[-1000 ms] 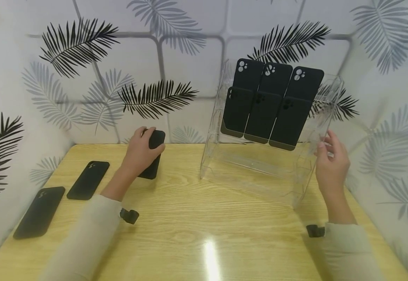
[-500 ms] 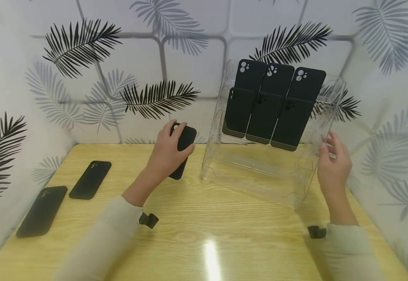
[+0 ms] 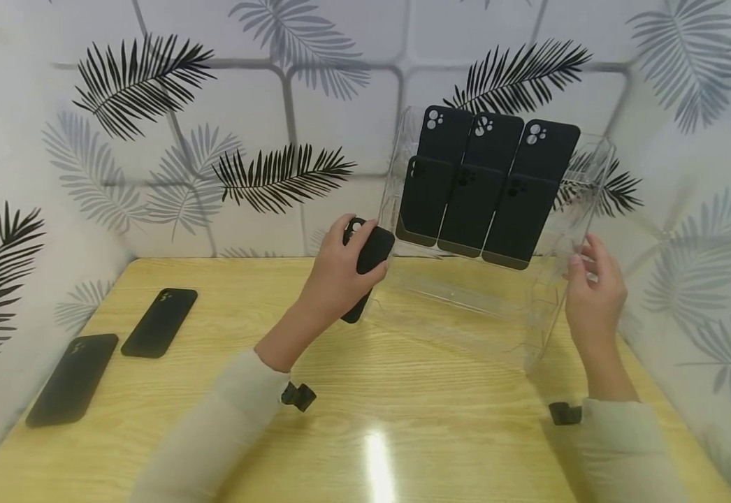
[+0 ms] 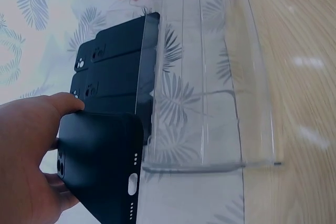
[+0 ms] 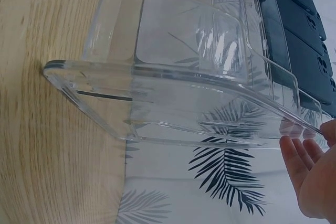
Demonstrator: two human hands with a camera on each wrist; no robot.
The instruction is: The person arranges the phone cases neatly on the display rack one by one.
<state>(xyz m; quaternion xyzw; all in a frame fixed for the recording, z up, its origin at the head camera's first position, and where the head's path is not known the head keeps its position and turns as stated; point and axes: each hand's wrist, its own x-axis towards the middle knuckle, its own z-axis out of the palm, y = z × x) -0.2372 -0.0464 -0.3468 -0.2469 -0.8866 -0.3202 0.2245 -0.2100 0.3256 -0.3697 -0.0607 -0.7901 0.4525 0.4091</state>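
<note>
Phone case (image 3: 376, 253), black, one: held in the left hand (image 3: 334, 276), fingers and thumb closed on its long edges, tilted, camera cutouts uppermost. Display stand (image 3: 466, 299), clear, tiered, one: just right of that grip; whether case and stand touch cannot be told. Right hand (image 3: 595, 297), one: at the stand's far side from the left grip, thumb and fingers pinching the edge of the side panel. Upper row (image 3: 491, 143), three black cases, and lower row (image 3: 469, 208), three more overlapping it: on the stand, between the two grips. Flat cases (image 3: 160, 323), black, two: on the wood-grain table (image 3: 340, 433), well left of the left grip.
</note>
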